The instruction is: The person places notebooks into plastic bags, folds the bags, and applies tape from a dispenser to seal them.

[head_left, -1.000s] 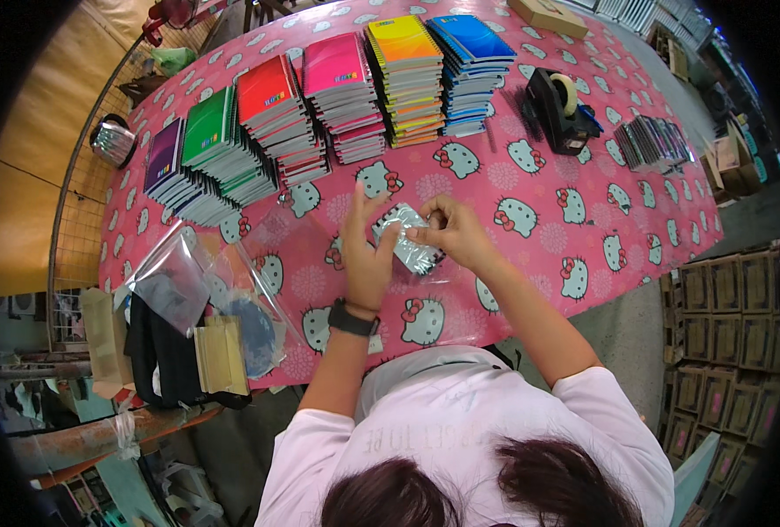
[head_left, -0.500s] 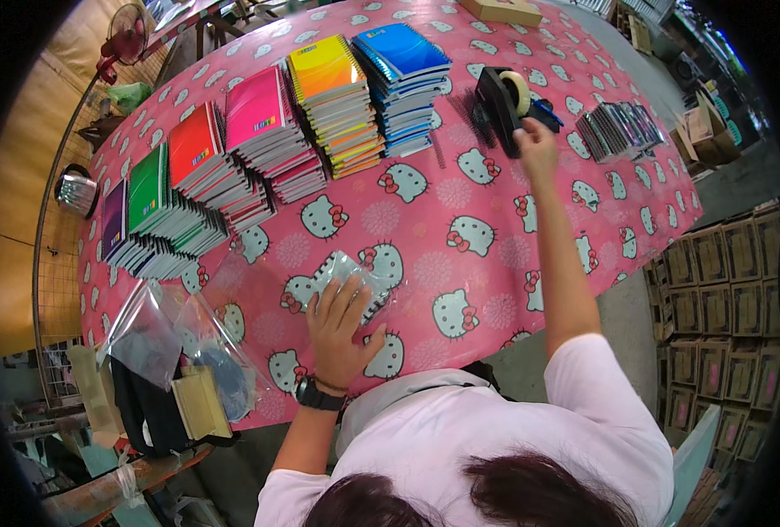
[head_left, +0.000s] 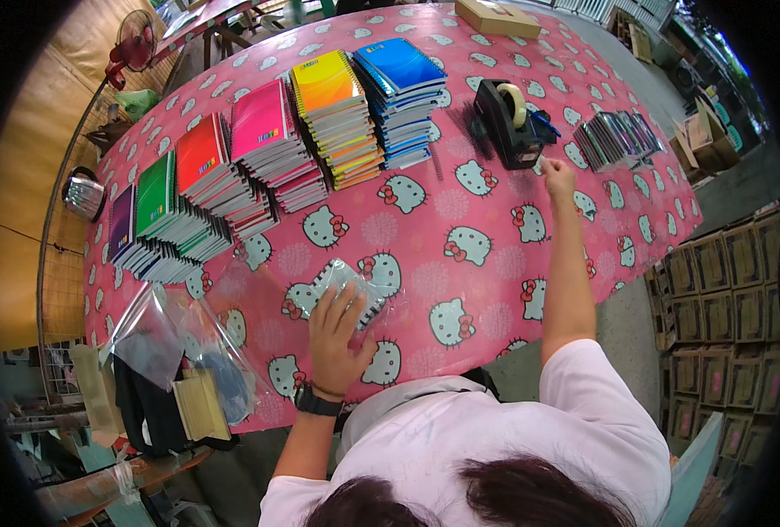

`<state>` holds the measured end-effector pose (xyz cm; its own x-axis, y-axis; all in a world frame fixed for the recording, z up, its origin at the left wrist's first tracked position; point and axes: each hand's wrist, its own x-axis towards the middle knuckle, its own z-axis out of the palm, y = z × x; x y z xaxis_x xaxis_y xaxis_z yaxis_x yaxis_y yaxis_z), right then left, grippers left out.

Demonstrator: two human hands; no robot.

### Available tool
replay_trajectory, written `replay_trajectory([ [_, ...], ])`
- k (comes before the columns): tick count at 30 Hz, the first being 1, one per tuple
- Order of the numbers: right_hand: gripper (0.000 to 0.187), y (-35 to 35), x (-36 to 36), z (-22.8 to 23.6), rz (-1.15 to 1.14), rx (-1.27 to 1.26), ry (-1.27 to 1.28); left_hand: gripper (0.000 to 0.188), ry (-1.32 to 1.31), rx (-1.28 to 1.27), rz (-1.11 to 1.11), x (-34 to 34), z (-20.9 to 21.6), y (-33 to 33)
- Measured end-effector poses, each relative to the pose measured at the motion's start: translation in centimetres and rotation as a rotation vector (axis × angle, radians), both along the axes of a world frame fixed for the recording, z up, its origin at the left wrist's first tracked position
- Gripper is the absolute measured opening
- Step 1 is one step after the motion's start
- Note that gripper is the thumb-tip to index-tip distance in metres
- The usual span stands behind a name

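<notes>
My left hand (head_left: 337,338) lies flat, fingers stretched out, on a small spiral notebook in a clear plastic wrapper (head_left: 355,285); its dark coil shows beside the fingers. Out to the right, my right hand (head_left: 560,178) is closed in a pinch just in front of the black tape dispenser (head_left: 520,145). A small pale piece of tape (head_left: 540,164) shows at its fingertips, toward the dispenser's front end. A roll of cream tape (head_left: 514,104) sits in the dispenser, and a blue pen (head_left: 545,120) is next to it.
Stacks of spiral notebooks stand across the table (head_left: 425,255), from the purple stack (head_left: 122,220) to the blue stack (head_left: 398,66). Smaller spiral notebooks (head_left: 618,140) lie at right. Clear plastic bags (head_left: 148,329) hang over the left edge. A cardboard box (head_left: 498,18) sits at the far edge.
My right hand has drawn back from the dispenser's side, slightly right and nearer to me. The dispenser appears turned a little. My left hand stays on the wrapped notebook.
</notes>
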<state>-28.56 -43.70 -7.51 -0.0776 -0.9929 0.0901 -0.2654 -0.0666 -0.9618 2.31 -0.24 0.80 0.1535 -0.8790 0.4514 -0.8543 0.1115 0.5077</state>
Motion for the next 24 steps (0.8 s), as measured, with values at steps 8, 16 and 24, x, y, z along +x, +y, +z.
replay_trajectory([
  [8,0.018,7.7,10.7,5.0,0.621,0.601,-0.236,0.065,-0.032,0.14,0.016,0.8,0.6,0.7],
  [16,0.036,24.8,22.4,15.8,1.348,0.057,0.462,0.073,-0.074,0.161,0.009,1.5,1.9,0.9],
  [24,0.043,23.2,20.1,6.3,1.224,0.58,0.249,0.09,-0.087,0.188,-0.007,1.9,2.2,1.1],
])
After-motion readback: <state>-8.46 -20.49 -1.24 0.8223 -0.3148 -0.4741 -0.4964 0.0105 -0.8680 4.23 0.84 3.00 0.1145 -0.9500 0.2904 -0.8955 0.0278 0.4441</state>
